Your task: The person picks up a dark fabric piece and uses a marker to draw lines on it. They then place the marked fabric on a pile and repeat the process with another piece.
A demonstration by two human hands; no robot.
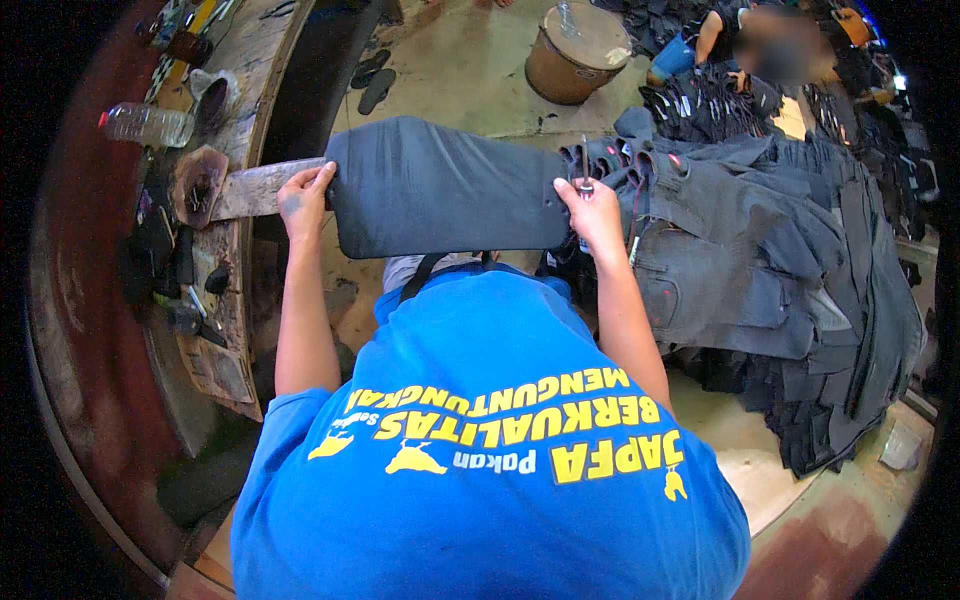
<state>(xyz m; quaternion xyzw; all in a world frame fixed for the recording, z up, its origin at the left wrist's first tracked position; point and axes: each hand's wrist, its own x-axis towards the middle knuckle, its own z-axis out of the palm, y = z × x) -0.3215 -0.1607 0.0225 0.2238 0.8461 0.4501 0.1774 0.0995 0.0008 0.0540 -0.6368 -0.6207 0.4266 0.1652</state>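
A dark grey-black trouser leg point(450, 190) is stretched flat between my two hands. My left hand point(304, 200) pinches its left end, thumb on top at the edge. At the right end my right hand point(594, 212) is closed on the cloth, thumb on top. A slim tool point(585, 160) with a thin shaft pointing up also sits in that hand; its exact kind is unclear. A wooden plank point(262, 190) reaches up to the cloth's left end, and I cannot tell whether it runs inside the leg or behind it.
Dark denim trousers point(720, 260) lie piled at the right. On the left are a worn wooden bench point(225, 330), a rough brown bowl-like piece point(200, 185) and a plastic bottle point(150, 125). A round brown drum point(570, 70), sandals point(375, 85) and another person point(708, 40) are farther off.
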